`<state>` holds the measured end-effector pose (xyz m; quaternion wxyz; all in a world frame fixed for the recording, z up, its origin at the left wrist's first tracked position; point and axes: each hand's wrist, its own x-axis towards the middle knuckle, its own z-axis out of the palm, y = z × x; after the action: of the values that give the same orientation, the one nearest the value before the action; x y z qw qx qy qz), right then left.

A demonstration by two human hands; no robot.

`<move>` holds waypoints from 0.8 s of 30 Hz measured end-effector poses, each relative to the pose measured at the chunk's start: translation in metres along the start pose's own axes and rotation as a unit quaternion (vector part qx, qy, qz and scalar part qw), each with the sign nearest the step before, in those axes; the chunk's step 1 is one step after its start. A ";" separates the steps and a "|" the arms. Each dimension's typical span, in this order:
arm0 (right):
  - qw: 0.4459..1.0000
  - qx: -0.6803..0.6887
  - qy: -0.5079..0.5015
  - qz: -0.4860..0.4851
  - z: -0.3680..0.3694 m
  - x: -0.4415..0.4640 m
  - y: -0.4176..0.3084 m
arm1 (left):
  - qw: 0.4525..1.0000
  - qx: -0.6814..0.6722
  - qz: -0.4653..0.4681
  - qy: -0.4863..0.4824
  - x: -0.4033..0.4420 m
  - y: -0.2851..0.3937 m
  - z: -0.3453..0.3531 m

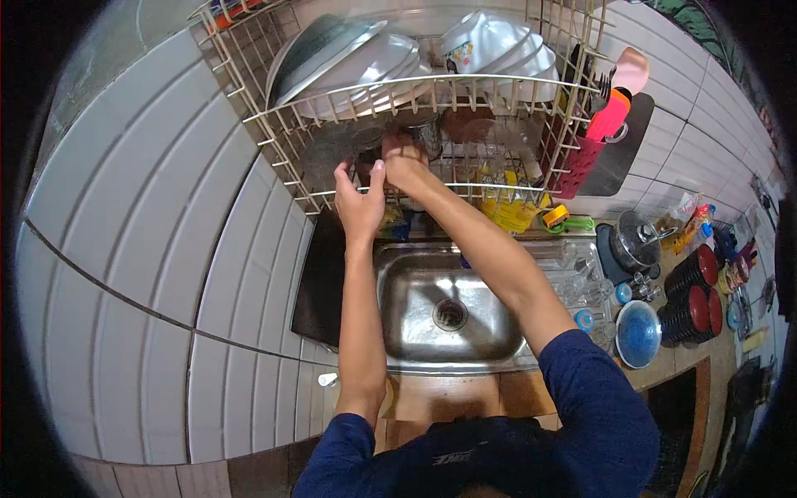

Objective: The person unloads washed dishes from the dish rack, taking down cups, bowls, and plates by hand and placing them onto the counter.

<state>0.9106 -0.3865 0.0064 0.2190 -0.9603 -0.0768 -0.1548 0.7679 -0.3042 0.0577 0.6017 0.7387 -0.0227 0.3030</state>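
Note:
Both arms reach up to the lower tier of a wire dish rack (pixel 274 170) fixed on the tiled wall. My left hand (pixel 361 207) is at the rack's front edge, its thumb and fingers apart. Dark, see-through glassware (pixel 365 137) stands just behind it; whether the fingers touch it I cannot tell. Farther in, my right hand (pixel 404 168) is beside a glass (pixel 427 137), its fingers smeared and partly hidden. Whatever it may hold does not show. On the upper tier lean several plates (pixel 340 62) and white bowls (pixel 506 50).
Below lies a steel sink (pixel 390 290) with a ribbed drainboard holding glasses (pixel 581 278). To the right are a lidded pot (pixel 635 241), a blue bowl (pixel 638 334) and stacked dark bowls (pixel 689 315). A red utensil holder (pixel 579 166) hangs by the rack. A yellow packet (pixel 508 212) sits behind the sink.

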 end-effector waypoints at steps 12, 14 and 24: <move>0.998 -0.032 0.058 -0.005 -0.133 -0.085 -0.016 | 0.990 0.099 0.078 -0.059 -0.004 0.008 0.007; 1.000 -0.001 -0.013 0.002 -0.138 -0.083 -0.010 | 0.993 0.069 0.084 -0.053 -0.003 0.007 0.007; 0.998 -0.036 -0.007 0.044 -0.148 -0.092 0.010 | 0.981 0.132 0.129 -0.058 -0.008 -0.005 0.005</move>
<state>0.7875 -0.4681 0.0989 0.1907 -0.9710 -0.0304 -0.1413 0.7656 -0.3103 0.0485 0.4521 0.8191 -0.1124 0.3348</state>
